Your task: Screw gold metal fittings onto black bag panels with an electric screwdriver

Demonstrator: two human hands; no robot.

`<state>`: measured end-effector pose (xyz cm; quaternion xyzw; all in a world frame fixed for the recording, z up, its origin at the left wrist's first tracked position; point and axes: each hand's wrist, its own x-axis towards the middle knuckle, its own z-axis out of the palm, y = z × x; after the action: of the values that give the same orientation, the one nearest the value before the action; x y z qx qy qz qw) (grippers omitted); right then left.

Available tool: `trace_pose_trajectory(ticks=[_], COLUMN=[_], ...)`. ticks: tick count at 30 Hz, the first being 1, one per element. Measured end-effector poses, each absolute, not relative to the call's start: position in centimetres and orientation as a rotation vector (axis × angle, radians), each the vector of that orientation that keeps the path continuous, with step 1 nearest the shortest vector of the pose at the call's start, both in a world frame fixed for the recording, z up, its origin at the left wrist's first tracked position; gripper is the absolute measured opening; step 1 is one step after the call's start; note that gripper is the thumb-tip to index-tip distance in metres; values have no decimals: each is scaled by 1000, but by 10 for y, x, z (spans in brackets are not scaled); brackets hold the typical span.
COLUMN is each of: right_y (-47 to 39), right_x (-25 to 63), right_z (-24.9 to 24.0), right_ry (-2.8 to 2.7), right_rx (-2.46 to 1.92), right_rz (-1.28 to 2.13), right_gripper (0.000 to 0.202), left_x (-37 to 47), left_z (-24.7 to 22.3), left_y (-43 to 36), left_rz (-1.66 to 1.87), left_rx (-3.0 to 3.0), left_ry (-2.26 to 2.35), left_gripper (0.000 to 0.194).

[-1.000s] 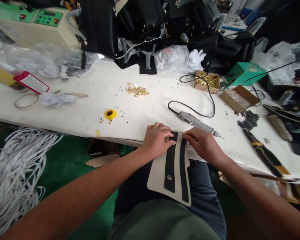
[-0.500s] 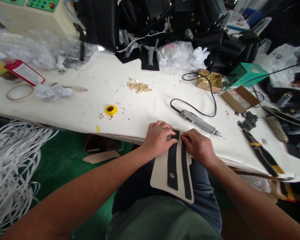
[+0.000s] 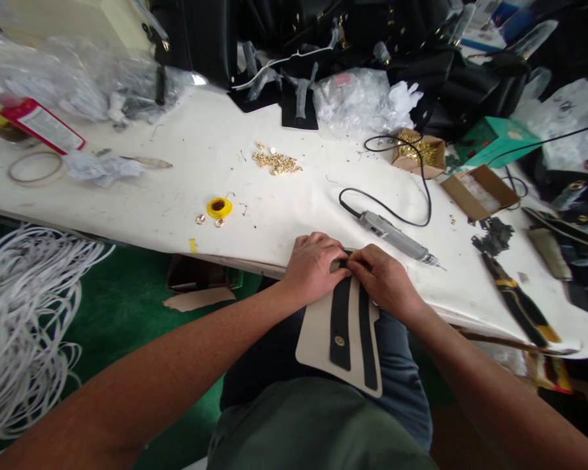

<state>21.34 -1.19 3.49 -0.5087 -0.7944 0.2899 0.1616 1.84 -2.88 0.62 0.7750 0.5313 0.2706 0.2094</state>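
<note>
A beige panel (image 3: 318,333) lies across my lap, its far end at the table edge. On it are a wide black strip (image 3: 340,313) with a round metal piece (image 3: 340,341) near its lower end, and a narrower black strip (image 3: 367,346) to the right. My left hand (image 3: 316,266) grips the top of the wide strip, thumb and fingers pinched at its edge. Right beside it, my right hand (image 3: 379,277) has its fingertips pinched at the same top end, close to the left fingers. Whatever small part lies between the fingertips is hidden.
On the white table (image 3: 176,196) lie a grey rotary tool (image 3: 396,238) with its cord, gold fittings (image 3: 277,162), a yellow tape roll (image 3: 219,207), pliers (image 3: 517,300) and small boxes (image 3: 480,191). Black bags (image 3: 294,32) stand behind. White cord (image 3: 24,326) is heaped at left.
My right hand has moved left, from the narrow strip's top to the wide strip's top, meeting my left hand. The camera view has shifted slightly.
</note>
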Motion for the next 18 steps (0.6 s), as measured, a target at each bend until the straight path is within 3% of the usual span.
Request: trace_pose_trajectory(ticks=[7, 18], right_y=[-9, 29], right_x=[211, 218], right_z=[36, 44], right_ry=[-2128, -2134], right_rx=[-1659, -1674], right_rz=[887, 1375], right_gripper=[11, 22], left_x=[19, 18], left_z=[3, 5], left_y=[-29, -28], left_rz=[766, 767], left_rx=[2166, 2140], left_ry=[1487, 1468], left_gripper=[22, 21])
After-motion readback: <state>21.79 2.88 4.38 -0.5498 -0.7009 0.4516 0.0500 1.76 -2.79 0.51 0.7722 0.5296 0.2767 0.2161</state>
